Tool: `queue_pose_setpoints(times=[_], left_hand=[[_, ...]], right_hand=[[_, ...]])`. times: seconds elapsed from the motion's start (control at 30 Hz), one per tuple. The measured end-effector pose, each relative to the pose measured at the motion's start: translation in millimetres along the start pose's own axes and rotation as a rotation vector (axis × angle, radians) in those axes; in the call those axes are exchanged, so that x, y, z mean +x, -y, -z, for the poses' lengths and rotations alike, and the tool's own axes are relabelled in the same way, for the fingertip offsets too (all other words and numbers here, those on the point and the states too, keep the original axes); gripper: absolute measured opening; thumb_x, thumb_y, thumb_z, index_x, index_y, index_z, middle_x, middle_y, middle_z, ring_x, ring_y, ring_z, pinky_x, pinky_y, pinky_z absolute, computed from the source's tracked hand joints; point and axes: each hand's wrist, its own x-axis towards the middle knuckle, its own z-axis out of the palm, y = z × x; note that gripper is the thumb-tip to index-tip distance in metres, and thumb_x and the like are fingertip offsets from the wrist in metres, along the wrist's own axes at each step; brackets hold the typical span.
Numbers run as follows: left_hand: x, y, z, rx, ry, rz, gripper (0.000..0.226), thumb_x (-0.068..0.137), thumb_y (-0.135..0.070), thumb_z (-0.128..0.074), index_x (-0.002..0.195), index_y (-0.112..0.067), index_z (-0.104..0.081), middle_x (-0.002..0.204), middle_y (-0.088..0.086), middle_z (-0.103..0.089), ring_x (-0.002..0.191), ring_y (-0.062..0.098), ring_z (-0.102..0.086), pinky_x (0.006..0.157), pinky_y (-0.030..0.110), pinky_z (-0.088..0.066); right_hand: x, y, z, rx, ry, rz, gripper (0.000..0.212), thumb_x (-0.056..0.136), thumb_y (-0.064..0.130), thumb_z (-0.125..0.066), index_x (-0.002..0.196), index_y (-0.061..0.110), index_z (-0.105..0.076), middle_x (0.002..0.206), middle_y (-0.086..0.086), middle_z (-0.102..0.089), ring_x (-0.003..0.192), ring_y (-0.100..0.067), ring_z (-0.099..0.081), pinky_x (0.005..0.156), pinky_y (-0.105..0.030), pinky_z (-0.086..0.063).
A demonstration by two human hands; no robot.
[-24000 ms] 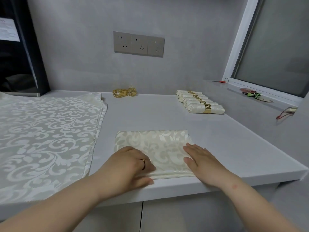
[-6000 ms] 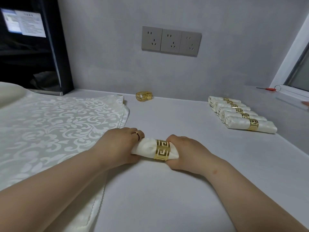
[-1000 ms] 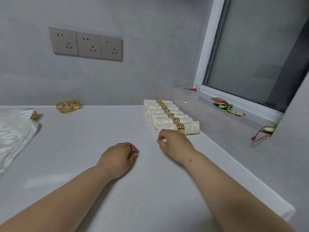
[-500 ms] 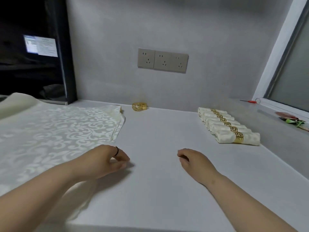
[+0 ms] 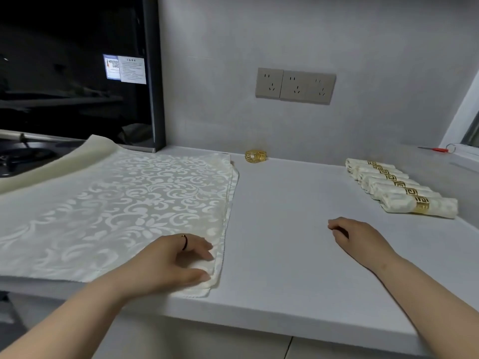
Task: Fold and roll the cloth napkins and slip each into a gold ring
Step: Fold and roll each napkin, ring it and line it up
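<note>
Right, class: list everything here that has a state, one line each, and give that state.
Flat napkins: unfolded, stacked flat.
Rolled napkins: six, ringed, in a row.
Spare gold rings: empty, loose by the wall.
Left hand: on the stack's near corner; grip unclear.
Right hand: loosely curled, empty.
Wall sockets: nothing plugged in.

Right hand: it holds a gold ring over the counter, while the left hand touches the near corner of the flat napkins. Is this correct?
Not quite. The head view shows the right hand holding nothing over the counter; the gold rings lie by the wall. The left hand does touch the near corner of the flat napkins.
</note>
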Motion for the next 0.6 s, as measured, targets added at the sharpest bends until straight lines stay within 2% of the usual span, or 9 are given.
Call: queue_pose_setpoints(times=[0.13,0.2,0.27,0.3,0.37,0.4,0.47,0.53,0.6], left_hand=[[0,-1,-1,0.024,-0.05,-0.034,0.022,0.057,-0.048,-0.062,0.079,-0.046,-0.064,0.096,-0.043,-0.056,0.095,-0.011,-0.058,0.08,0.004,-0.043],[-1,-1,0,0.05,-0.053,-0.021,0.006,0.071,-0.045,-0.061,0.071,-0.041,-0.066,0.097,-0.038,-0.058,0.096,-0.009,-0.058,0.083,0.011,-0.045],[-2,-8,-4,0.171,-0.132,-0.047,0.014,0.081,-0.05,-0.048,0.082,-0.043,-0.059,0.095,-0.027,-0.065,0.094,-0.003,-0.061,0.087,0.021,-0.047],[-1,-15,-8,0.28,-0.226,-0.11,0.034,0.076,-0.059,-0.033,0.09,-0.04,-0.057,0.091,-0.018,-0.069,0.091,0.003,-0.063,0.084,0.026,-0.048],[2,-33,-14,0.503,-0.4,-0.206,0.064,0.07,-0.059,-0.01,0.099,-0.027,-0.058,0.076,-0.003,-0.068,0.075,0.02,-0.063,0.067,0.035,-0.049],[5,-40,-16,0.531,-0.453,-0.266,0.061,0.075,-0.055,-0.011,0.097,-0.022,-0.057,0.064,0.001,-0.064,0.062,0.023,-0.06,0.054,0.036,-0.045],[14,-54,-20,0.572,-0.486,-0.377,0.033,0.084,-0.041,-0.023,0.088,-0.021,-0.05,0.044,-0.001,-0.051,0.039,0.021,-0.049,0.035,0.023,-0.028],[22,-69,-23,0.572,-0.498,-0.423,0.011,0.086,-0.031,-0.031,0.084,-0.024,-0.04,0.037,-0.003,-0.046,0.03,0.018,-0.043,0.037,0.009,-0.015],[30,-77,-31,0.54,-0.483,-0.452,0.006,0.085,-0.03,-0.034,0.083,-0.026,-0.039,0.037,-0.005,-0.047,0.029,0.015,-0.042,0.041,0.003,-0.012]], right_hand=[[0,0,0,-0.023,-0.005,0.006,0.028,0.094,0.01,-0.046,0.118,0.009,-0.059,0.126,0.0,-0.059,0.117,-0.018,-0.053,0.093,-0.022,-0.037],[1,0,0,-0.026,-0.004,0.009,0.028,0.094,0.01,-0.046,0.118,0.009,-0.059,0.126,0.0,-0.059,0.117,-0.018,-0.053,0.093,-0.023,-0.037],[1,1,-1,-0.022,-0.005,-0.003,0.027,0.094,0.011,-0.045,0.118,0.009,-0.058,0.123,-0.001,-0.06,0.114,-0.019,-0.054,0.091,-0.024,-0.039],[1,0,0,-0.028,-0.011,-0.007,0.028,0.094,0.012,-0.045,0.119,0.01,-0.057,0.122,-0.002,-0.061,0.112,-0.02,-0.055,0.089,-0.024,-0.039],[0,0,2,-0.052,-0.029,0.003,0.03,0.094,0.016,-0.047,0.123,0.012,-0.053,0.123,-0.004,-0.061,0.111,-0.02,-0.056,0.084,-0.021,-0.038],[-2,1,5,-0.05,-0.044,0.021,0.034,0.093,0.018,-0.049,0.127,0.014,-0.05,0.127,-0.003,-0.058,0.114,-0.019,-0.054,0.083,-0.018,-0.035],[-6,12,9,0.039,-0.079,0.086,0.046,0.09,0.02,-0.055,0.134,0.018,-0.042,0.138,0.002,-0.046,0.124,-0.015,-0.045,0.084,-0.01,-0.026],[-16,36,13,0.191,-0.058,0.183,0.065,0.082,0.021,-0.066,0.137,0.026,-0.032,0.14,0.014,-0.032,0.131,-0.007,-0.032,0.09,-0.003,-0.017],[-27,70,15,0.241,0.023,0.333,0.083,0.071,0.032,-0.075,0.129,0.045,-0.017,0.136,0.028,-0.018,0.13,0.006,-0.017,0.098,-0.001,-0.009]])
